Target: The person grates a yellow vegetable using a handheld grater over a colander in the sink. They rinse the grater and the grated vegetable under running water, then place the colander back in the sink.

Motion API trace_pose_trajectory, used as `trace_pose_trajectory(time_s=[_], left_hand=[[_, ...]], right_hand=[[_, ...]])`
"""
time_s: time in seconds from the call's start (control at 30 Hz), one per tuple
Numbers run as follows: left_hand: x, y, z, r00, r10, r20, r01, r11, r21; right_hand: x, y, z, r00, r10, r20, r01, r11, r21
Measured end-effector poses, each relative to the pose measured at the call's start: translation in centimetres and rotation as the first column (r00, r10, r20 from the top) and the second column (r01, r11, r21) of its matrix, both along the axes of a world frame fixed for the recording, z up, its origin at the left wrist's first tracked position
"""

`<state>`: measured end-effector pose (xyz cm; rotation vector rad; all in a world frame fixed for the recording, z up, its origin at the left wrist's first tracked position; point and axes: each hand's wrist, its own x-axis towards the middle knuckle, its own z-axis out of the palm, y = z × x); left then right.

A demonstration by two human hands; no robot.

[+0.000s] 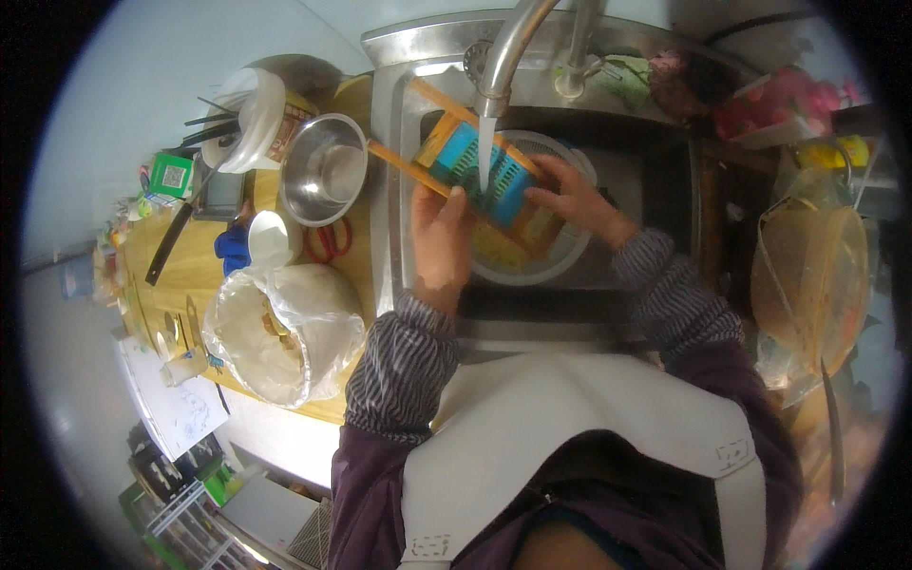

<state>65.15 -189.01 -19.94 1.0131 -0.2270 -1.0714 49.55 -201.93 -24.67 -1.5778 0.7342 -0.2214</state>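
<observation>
Both hands grip a wooden frame with a blue slotted panel [456,148], tilted under running water; it resembles a grater, but I cannot tell for sure. My left hand [443,231] holds its lower left side, thumb on the near rail. On its right end are the fingers of my right hand [570,194]. Water falls from the metal faucet [496,85] onto the panel. Below the frame, a round white basket or strainer [581,249] sits in the stainless steel sink [662,199], with yellowish matter inside. The frame hides part of it.
Left of the sink, the wooden counter [274,192] bears a steel bowl [326,169], red-handled scissors [331,242], a white scoop [271,239] and a plastic-lined bin [242,342]. A white bucket [249,121] holds utensils. At right hangs a plastic bag around a round item [812,278].
</observation>
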Motion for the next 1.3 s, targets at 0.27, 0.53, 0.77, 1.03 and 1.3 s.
trace_pose_trajectory(time_s=[0.27,0.53,0.77,1.03,1.3], left_hand=[[-0.2,-1.0,0.3,0.993,-0.118,-0.011,0.117,0.992,-0.04],[-1.6,0.9,1.7,0.998,-0.04,-0.057,0.039,0.999,-0.026],[-1.0,1.5,1.1,0.981,0.167,-0.096,-0.164,0.986,0.038],[-2.6,2.1,1.8,0.986,-0.032,-0.164,0.034,0.999,0.013],[-0.5,3.2,3.4,0.985,0.012,-0.172,-0.031,0.994,-0.109]], right_hand=[[-0.3,1.1,0.0,0.979,-0.105,0.176,0.141,0.967,-0.211],[-1.1,5.2,-0.5,0.967,-0.052,0.251,0.222,0.662,-0.716],[-0.3,8.4,1.4,0.981,0.101,0.166,0.021,0.794,-0.608],[2.5,7.7,2.4,0.982,0.109,0.156,0.026,0.739,-0.673],[-0.2,3.7,-2.0,0.971,-0.044,-0.233,-0.13,0.722,-0.68]])
